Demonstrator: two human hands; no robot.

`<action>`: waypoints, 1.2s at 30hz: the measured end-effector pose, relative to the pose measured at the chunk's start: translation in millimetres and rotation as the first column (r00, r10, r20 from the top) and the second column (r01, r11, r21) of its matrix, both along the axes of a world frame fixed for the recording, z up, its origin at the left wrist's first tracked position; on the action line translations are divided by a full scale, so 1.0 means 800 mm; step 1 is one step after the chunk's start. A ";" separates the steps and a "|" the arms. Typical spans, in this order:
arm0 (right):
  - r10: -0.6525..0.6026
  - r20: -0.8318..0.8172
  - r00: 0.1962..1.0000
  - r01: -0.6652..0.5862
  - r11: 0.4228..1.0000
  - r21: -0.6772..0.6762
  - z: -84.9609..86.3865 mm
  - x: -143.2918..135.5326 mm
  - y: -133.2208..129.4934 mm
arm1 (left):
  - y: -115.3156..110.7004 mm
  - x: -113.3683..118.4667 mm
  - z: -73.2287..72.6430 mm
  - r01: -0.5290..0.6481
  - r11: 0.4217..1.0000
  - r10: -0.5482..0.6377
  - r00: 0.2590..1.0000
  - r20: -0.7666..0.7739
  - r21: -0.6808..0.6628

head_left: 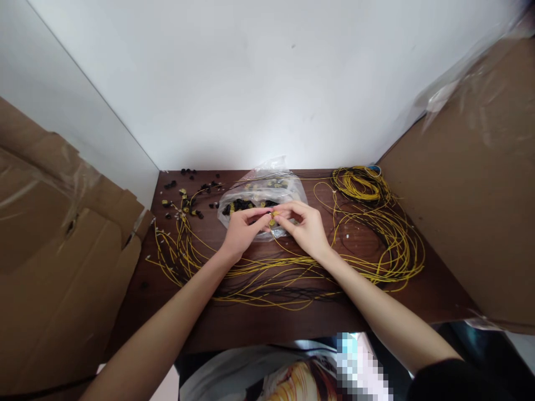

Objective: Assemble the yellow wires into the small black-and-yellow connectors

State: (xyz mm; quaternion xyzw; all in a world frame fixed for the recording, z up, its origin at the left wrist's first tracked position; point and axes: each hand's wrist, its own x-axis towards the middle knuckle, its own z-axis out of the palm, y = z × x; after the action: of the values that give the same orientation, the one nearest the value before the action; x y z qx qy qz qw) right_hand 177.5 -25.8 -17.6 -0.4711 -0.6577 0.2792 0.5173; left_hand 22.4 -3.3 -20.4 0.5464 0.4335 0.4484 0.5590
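Note:
Both my hands meet over the front of a clear plastic bag (278,167) that holds black and yellow pieces. Between the fingertips is a small yellow piece (272,218), with a yellow wire running down from it. My left hand (243,229) pinches at its left side, and what lies between those fingers is partly hidden. From the right, my right hand (304,228) grips the yellow piece between thumb and fingers. Long yellow and black wires (267,267) lie across the brown table (251,326) beneath my forearms.
Coiled yellow wire (359,185) sits at the back right. Small black and yellow pieces (194,211) and wire ends are scattered at the left. Cardboard panels stand on the left (54,256) and right (472,184), with a white wall (267,83) behind.

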 end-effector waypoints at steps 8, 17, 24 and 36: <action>-0.035 0.052 0.998 0.034 0.999 0.026 0.004 0.000 -0.002 | -0.001 -0.001 0.002 0.021 0.998 -0.018 0.999 0.047 -0.061; -0.013 -0.002 1.000 0.013 1.000 -0.002 0.000 -0.001 -0.001 | -0.001 -0.001 -0.001 0.027 0.995 -0.014 0.991 0.134 -0.095; -0.009 -0.012 1.000 0.009 1.000 -0.017 0.000 -0.001 -0.001 | -0.002 0.000 0.001 0.015 0.996 0.000 0.987 0.158 -0.093; -0.022 0.065 0.998 0.020 0.999 0.039 0.003 0.000 -0.003 | -0.001 -0.002 -0.003 0.008 0.999 -0.009 0.999 0.041 0.034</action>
State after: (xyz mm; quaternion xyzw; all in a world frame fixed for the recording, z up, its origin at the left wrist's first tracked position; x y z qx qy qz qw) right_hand 177.3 -28.0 -15.5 -0.4768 -0.6744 0.2455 0.5075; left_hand 20.6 -3.8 -22.5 0.5483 0.4119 0.4643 0.5605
